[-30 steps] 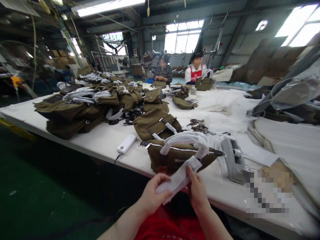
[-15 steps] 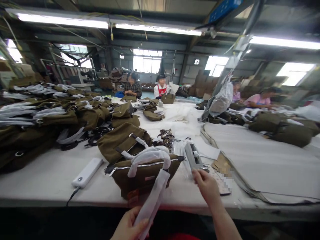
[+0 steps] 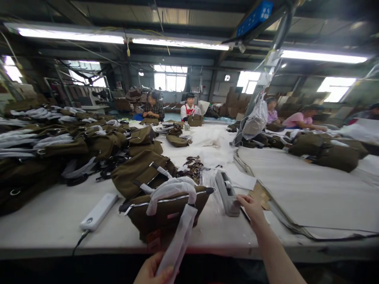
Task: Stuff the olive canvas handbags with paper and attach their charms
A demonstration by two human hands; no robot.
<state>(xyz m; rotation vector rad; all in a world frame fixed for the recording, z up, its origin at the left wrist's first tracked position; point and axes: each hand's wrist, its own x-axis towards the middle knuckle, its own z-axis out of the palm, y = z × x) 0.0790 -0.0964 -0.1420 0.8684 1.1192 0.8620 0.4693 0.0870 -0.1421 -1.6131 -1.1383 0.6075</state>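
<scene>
On the table before me stands an olive-brown handbag [image 3: 139,223] with a silver zip along its top. Its handles [image 3: 174,191] are wrapped in white paper. My left hand [image 3: 154,270] is closed around a wrapped strap [image 3: 180,236] hanging over the bag's near side. To the right of the bag lies a grey tape dispenser [image 3: 227,195]. At its near right end is my right hand [image 3: 251,209], thumb and forefinger pinched together against the edge. What sits between those fingertips is too small to make out.
Another olive-brown bag [image 3: 136,173] lies behind the handbag. A white power bank [image 3: 99,211] with a black cable is at left. Many bags [image 3: 74,144] are heaped farther left. Metal hardware [image 3: 192,167] lies in a pile. White sheets [image 3: 296,189] are stacked at right. Several people sit beyond.
My right hand has shifted from in front of the tape dispenser to its right side, uncovering its near end. My left hand keeps hold of the strap. The view has tilted slightly.
</scene>
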